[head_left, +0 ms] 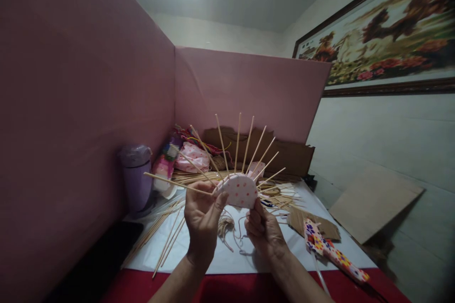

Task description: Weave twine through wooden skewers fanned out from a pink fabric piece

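A polka-dotted half-round piece [240, 191] is raised above the bench [227, 264], its long axis running side to side, curved edge up, thin sticks [238, 142] fanning upward and outward. The left hand [201, 215] pinches its left end, thumb in front; the right hand [265, 229] clamps the lower right corner, fingers curled. Beyond stands torn cardboard [293, 158].

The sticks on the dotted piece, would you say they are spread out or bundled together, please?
Spread out: the sticks fan from the dotted piece, their tips apart.
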Demonstrator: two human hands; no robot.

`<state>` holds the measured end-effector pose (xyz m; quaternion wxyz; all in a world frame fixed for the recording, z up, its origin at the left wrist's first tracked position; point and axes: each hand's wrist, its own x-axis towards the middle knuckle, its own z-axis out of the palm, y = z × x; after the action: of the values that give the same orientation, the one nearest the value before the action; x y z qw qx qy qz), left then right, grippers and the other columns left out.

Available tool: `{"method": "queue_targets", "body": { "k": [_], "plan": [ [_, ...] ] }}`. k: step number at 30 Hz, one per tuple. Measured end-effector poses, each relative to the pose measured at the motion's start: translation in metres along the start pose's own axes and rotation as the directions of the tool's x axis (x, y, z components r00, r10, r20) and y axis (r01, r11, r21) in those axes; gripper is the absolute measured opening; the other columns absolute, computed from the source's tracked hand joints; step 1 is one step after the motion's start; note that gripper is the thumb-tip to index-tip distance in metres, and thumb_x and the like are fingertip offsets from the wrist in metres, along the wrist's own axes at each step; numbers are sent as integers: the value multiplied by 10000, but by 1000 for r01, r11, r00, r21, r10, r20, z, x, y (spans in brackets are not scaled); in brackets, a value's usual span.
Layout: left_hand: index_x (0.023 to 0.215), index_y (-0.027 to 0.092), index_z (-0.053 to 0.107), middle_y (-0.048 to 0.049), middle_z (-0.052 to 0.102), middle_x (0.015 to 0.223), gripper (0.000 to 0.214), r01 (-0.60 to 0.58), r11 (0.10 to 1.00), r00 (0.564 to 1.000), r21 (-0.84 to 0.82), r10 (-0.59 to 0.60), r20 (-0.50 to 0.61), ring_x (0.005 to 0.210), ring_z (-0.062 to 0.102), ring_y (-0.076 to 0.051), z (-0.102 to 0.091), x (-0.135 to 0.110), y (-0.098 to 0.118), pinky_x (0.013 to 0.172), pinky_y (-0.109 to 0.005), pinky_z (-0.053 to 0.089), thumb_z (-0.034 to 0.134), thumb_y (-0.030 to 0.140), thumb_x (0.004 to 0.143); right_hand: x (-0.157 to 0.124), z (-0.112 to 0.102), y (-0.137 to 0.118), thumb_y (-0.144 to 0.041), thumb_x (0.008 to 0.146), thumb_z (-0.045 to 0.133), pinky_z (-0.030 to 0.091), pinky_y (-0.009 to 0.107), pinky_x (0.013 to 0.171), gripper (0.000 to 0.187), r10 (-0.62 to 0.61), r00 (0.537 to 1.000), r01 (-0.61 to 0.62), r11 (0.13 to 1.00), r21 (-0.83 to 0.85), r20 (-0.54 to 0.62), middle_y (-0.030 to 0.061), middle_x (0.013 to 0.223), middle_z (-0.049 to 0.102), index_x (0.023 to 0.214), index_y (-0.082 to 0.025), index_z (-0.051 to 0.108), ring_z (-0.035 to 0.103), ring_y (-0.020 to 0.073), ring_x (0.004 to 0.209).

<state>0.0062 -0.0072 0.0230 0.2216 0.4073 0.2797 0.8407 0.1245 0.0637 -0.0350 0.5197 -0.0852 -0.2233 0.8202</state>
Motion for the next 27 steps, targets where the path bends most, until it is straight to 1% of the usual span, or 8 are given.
{"method": "queue_targets", "body": {
  "k": [4, 7, 10, 14, 16, 19, 24, 27],
  "plan": [
    [819, 204, 503, -1, 561, 855, 192, -70, 997, 997, -17, 70, 17, 819, 567, -137, 0, 0, -1, 732, -269, 462, 647, 137, 711, 0, 0, 0, -238, 636, 742, 109, 133, 269, 312, 2, 1000, -2, 1000, 13, 6, -132, 353, 287, 573, -165, 445, 143, -1, 286],
    [799, 197, 503, -13, 555, 888, 180, -63, 998, 998, -32, 63, 14, 858, 558, -153, -1, 2, -3, 757, -293, 459, 647, 136, 709, 1, 0, 0, -231, 633, 741, 111, 131, 271, 334, 7, 1000, -7, 1000, 26, 0, -130, 356, 283, 555, -167, 423, 152, 0, 288],
    [795, 194, 516, -9, 551, 879, 157, -53, 998, 999, -29, 53, 2, 829, 550, -135, -2, 2, -4, 728, -260, 457, 642, 142, 717, 1, -1, 0, -206, 626, 740, 105, 131, 276, 319, 22, 1000, -22, 998, 57, -9, -133, 360, 272, 567, -169, 429, 153, -1, 290],
    [770, 184, 556, -9, 565, 866, 64, -92, 995, 996, -29, 92, 13, 820, 544, -123, -3, 0, -2, 714, -227, 442, 612, 160, 749, 1, -2, 0, -211, 640, 726, 97, 133, 276, 298, 23, 1000, -22, 998, 53, -18, -132, 368, 283, 586, -169, 436, 154, 1, 289],
    [788, 182, 577, -11, 576, 855, 36, -80, 996, 997, -28, 80, -2, 794, 547, -121, -3, 0, -3, 692, -220, 441, 601, 174, 761, 1, -2, 0, -223, 651, 717, 98, 135, 274, 298, 13, 1000, -13, 999, 39, -12, -129, 371, 292, 585, -170, 431, 158, 3, 289],
    [788, 176, 590, -9, 586, 824, 23, -32, 999, 999, -9, 32, -36, 750, 544, -112, -4, 1, -4, 664, -213, 438, 592, 193, 772, 0, -2, -1, -215, 650, 715, 100, 134, 276, 303, 1, 1000, 0, 999, 45, -21, -126, 369, 299, 576, -170, 425, 165, 4, 290],
    [788, 169, 578, 0, 585, 749, 70, 14, 999, 997, 39, -11, -70, 701, 547, -110, -5, 4, -7, 654, -224, 443, 592, 236, 776, 0, -1, -1, -189, 638, 723, 86, 141, 283, 305, -8, 999, 11, 997, 72, -42, -121, 364, 307, 563, -169, 428, 169, 5, 291],
    [804, 179, 577, 5, 592, 759, 76, 17, 1000, 998, -5, -17, -63, 718, 562, -110, -3, 2, -6, 677, -226, 453, 609, 234, 763, 0, -1, -1, -201, 650, 721, 99, 137, 282, 309, -27, 999, 29, 998, 64, -28, -116, 371, 316, 557, -165, 428, 173, 5, 297]
  ]
}}
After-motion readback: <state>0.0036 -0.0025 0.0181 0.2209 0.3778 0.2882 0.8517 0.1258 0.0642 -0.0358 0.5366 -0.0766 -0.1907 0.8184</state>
